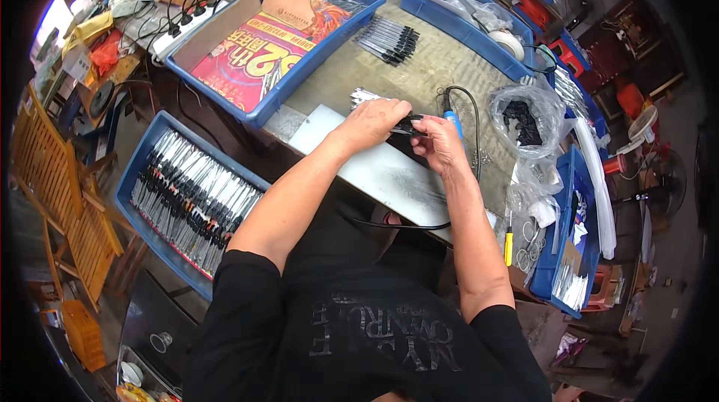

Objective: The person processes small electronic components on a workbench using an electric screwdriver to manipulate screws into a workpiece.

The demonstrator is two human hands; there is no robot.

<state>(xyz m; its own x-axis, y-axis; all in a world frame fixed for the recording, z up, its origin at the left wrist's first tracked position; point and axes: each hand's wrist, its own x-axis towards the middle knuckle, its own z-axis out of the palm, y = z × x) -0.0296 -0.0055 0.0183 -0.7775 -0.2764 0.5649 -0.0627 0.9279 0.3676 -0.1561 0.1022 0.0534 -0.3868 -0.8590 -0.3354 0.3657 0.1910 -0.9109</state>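
Observation:
My left hand (372,123) is closed over a bunch of pens (362,96), whose pale ends stick out beyond its far side. Close against it, my right hand (440,141) has its fingers pinched at the dark ends of the bunch. Exactly what those fingertips hold is partly hidden. Both hands are above a white board (389,177) at the table's near edge. Farther back lies a row of clear pens with black ends (388,39). Just right of my right hand is a blue-handled corded tool (453,122).
A clear bag of black parts (522,123) and a yellow-handled screwdriver (508,247) are at the right. Blue trays hold a printed red carton (251,50), wrapped parts (479,16) and white sticks (571,288). Below the table's left side, a blue tray (142,200) is packed with pens.

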